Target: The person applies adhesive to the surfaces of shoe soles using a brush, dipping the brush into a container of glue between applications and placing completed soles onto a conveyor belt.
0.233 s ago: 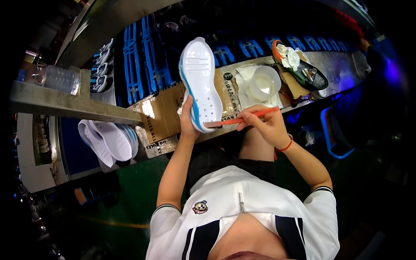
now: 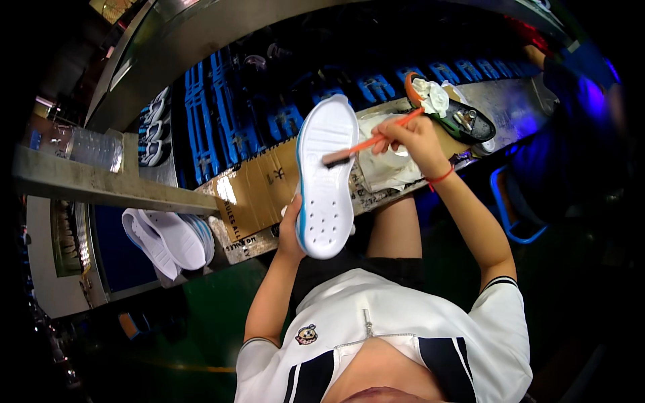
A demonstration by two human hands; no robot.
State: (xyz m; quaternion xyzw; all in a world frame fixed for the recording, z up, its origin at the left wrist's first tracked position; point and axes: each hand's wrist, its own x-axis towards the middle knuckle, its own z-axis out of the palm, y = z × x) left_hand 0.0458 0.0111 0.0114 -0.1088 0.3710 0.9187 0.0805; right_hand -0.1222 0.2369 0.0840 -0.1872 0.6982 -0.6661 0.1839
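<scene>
Head view: left hand point(image 2: 291, 232) grips upright white sole point(image 2: 326, 176); right hand point(image 2: 411, 138) pinches brush point(image 2: 368, 144).

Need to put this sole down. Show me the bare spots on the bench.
Bare cardboard lies left of the white sole, up to the steel rail. Right of it is crowded: white cup, dark tray with rag. The sole stack fills the lower left.

shoe sole point(image 2: 326, 176): white with a thin blue edge, long and flat, small round holes near its lower end; it stands almost straight up, its flat face turned to the camera, over the brown cardboard on the bench

brush point(image 2: 373, 142): thin orange handle with a dark tip; it lies slanted across the sole, and the tip touches the sole's right side near the middle
</scene>
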